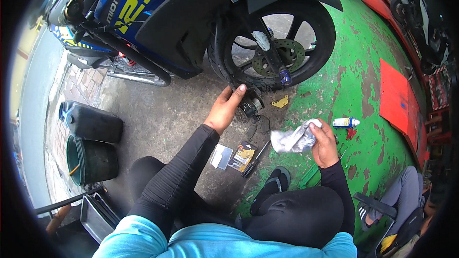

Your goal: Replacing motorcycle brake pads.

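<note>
My left hand (225,105) grips the black brake caliper (252,104), which hangs off its mount below the scooter's front wheel (319,43). The wheel's brake disc (297,55) is exposed. My right hand (324,143) holds a crumpled, grayish white rag (291,139), a little right of and below the caliper. A yellow brake pad (280,102) lies on the ground beside the caliper. Below are a small clear plastic case (221,156), a package with gold parts (241,157) and a black-handled tool (248,169). A spray can (345,122) lies right of the rag.
The blue and black scooter (124,0) stands ahead. A jerrycan (93,119) and bucket (95,162) are at left, trays (98,210) at lower left. Red ramps (394,95) line the right side of the green floor, with another person's leg (401,191) at lower right.
</note>
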Tool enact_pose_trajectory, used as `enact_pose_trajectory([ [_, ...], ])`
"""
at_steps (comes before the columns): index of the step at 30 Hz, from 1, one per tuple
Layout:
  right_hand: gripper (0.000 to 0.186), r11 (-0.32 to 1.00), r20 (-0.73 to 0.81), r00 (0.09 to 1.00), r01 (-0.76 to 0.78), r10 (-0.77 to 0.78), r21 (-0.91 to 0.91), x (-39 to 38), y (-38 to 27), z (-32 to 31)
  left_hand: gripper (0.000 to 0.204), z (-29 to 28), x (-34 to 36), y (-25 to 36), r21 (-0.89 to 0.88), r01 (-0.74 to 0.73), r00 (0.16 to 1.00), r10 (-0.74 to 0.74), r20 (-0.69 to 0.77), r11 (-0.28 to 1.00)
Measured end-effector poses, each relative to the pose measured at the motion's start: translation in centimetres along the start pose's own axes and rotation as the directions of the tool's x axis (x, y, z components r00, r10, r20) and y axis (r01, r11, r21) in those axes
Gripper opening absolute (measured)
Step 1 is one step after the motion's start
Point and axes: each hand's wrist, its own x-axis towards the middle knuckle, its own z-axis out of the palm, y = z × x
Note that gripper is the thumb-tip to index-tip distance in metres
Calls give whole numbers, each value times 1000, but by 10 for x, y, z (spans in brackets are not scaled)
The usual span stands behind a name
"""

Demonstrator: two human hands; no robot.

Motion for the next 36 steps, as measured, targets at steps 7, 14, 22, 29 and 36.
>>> enact_pose_trajectory([
  [7,25,867,-40,973,182,-226,-463,9,-44,66,80,-1,6,-16,-21,-90,990,91,111,996],
  [14,62,506,480,854,329,200,-797,21,-44,151,66,-1,17,-38,-418,61,944,84,320,906],
  [22,80,-244,715,690,679,-112,-693,48,-62,124,91,-12,20,-39,-314,36,928,85,363,949],
  [29,90,-218,691,722,680,37,-700,77,-51,129,77,-14,26,-35,-34,-7,946,18,325,999],
  [36,69,75,684,729,681,23,-728,86,-31,143,96,-43,28,-40,-97,61,950,-28,310,993],
])
